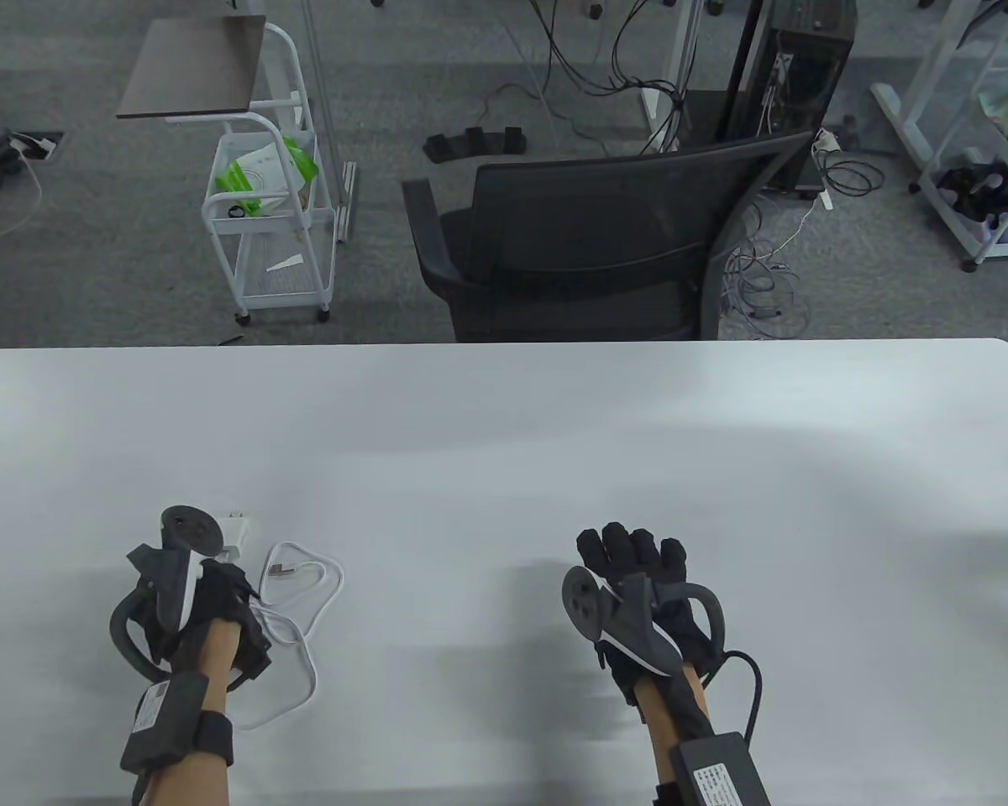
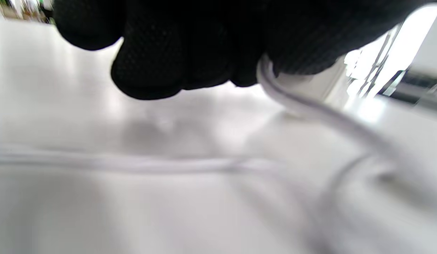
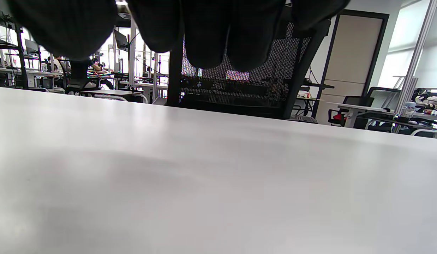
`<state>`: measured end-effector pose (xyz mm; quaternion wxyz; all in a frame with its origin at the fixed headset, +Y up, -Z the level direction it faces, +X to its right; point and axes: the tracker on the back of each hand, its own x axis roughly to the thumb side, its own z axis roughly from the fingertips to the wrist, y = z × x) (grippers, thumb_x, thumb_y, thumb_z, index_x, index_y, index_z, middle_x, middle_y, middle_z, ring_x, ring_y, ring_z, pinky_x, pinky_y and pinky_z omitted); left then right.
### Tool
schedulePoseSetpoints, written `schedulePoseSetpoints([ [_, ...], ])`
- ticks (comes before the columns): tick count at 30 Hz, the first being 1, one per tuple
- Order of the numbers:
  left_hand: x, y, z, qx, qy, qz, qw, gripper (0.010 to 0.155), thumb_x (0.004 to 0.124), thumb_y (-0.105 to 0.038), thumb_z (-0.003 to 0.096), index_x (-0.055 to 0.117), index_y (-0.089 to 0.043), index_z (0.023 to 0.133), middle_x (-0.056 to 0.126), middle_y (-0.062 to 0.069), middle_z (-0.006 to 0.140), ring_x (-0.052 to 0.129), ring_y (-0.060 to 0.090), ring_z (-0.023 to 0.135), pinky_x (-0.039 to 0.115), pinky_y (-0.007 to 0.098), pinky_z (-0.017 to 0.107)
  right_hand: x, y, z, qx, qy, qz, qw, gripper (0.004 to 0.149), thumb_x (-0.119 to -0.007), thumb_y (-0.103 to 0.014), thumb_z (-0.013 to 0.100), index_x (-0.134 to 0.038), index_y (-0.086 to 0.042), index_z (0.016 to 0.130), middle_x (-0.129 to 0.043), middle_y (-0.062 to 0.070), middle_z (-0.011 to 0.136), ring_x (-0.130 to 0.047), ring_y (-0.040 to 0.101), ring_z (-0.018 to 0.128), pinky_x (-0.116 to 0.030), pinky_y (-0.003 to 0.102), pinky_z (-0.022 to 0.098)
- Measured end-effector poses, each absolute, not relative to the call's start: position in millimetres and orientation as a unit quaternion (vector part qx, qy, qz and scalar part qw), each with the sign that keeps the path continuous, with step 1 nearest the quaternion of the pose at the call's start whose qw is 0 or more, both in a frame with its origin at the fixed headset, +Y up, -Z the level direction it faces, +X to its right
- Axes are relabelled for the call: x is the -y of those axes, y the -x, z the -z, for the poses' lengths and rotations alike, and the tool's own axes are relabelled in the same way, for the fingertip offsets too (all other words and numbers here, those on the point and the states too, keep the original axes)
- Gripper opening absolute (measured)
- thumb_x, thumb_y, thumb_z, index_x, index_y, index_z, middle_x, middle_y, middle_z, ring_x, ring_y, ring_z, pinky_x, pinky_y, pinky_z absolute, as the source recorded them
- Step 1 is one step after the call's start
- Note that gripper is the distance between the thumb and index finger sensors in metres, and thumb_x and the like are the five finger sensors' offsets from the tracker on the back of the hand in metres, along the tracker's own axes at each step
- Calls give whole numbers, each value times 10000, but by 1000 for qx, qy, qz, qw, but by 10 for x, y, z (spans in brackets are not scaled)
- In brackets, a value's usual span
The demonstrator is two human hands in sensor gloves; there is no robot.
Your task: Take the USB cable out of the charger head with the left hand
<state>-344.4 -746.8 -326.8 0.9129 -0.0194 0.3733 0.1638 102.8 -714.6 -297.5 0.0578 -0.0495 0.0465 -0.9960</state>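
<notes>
Left hand [image 1: 197, 600] fingers [image 2: 151, 76] curled over the white USB cable [image 1: 307, 604] where it meets the charger head [image 1: 237, 533], just beyond them on the counter [image 1: 504, 437]; likely bracing to pull. Right hand [image 1: 638, 588] rests well apart, fingers loosely extended, holding nothing.

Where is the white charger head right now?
In the table view, the charger head sits on the table's near left, just beyond the left hand, its white USB cable looping to the right.

My gloved fingers [image 3: 211, 38] hang in from the top, above the bare white table [image 3: 204, 183]. Beyond its far edge stands a black mesh chair [image 3: 239, 84].
</notes>
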Motion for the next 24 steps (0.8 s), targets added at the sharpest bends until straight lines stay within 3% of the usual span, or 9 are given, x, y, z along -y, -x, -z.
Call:
schedulePoseSetpoints([
  [7, 6991, 2941, 3136, -225, -66, -252, 939, 402, 812, -431, 345, 930, -266, 692, 991, 54, 719, 999, 318, 597, 730, 563, 581, 7121, -1000, 2961, -50, 58, 996, 54, 697, -738, -561, 356, -608, -316, 995, -708, 37, 1073, -769, 329, 997, -550, 619, 704],
  [11, 6763, 2460, 2998, -94, -96, -252, 958, 396, 829, -421, 342, 938, -282, 696, 995, 49, 740, 1008, 316, 613, 734, 562, 585, 7055, -933, 2921, -70, 75, 994, 45, 696, -739, -560, 355, -607, -318, 994, -707, 35, 1072, -775, 324, 994, -553, 616, 705],
  [17, 6723, 1795, 2853, 42, -100, -166, 980, 393, 834, -425, 338, 937, -311, 699, 1021, 27, 744, 1043, 295, 607, 759, 554, 579, 7002, -871, 2866, -86, 99, 991, 23, 695, -741, -559, 353, -605, -319, 991, -709, 29, 1070, -785, 314, 989, -559, 609, 707],
  [24, 6788, 1422, 2754, 107, -84, -143, 980, 390, 835, -422, 337, 935, -329, 703, 1028, 16, 740, 1053, 279, 601, 767, 547, 580, 7038, -708, 2824, -40, 153, 986, -56, 762, -772, -583, 321, -563, -324, 1006, -675, 13, 1093, -775, 301, 1008, -584, 592, 718],
])
